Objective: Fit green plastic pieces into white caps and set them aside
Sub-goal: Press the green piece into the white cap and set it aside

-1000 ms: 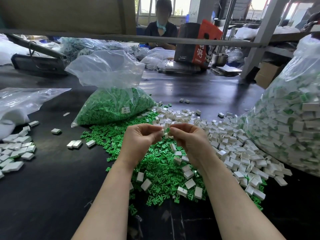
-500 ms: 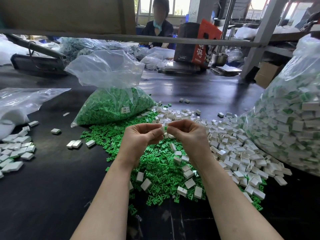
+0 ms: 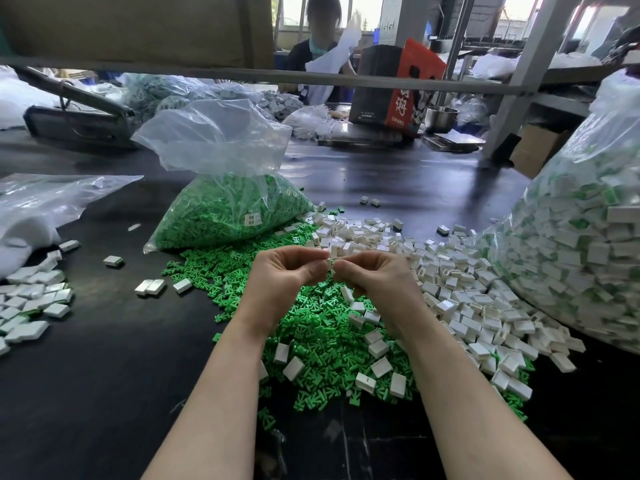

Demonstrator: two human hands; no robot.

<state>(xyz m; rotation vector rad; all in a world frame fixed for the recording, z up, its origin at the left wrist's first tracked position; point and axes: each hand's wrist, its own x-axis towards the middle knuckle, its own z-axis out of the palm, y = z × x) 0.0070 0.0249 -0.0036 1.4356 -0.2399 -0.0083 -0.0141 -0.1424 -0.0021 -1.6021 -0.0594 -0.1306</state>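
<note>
Both hands meet at frame centre, the left hand (image 3: 289, 271) and right hand (image 3: 372, 277) pinching one white cap (image 3: 331, 262); any green piece is hidden. A skewed push could jam or drop it. The clear bag (image 3: 228, 216) upper centre holds green pieces; the right-edge bag (image 3: 571, 244) holds filled caps.

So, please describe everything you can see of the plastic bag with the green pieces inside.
The plastic bag is clear, thin and crinkled. It lies on the dark table, left of and beyond the hands, touched by neither. Its lower part bulges with small green pieces; its empty upper part stands up loosely, open and crumpled. A small white label shows near its lower right side. Loose green pieces spread on the table at its base.
</note>
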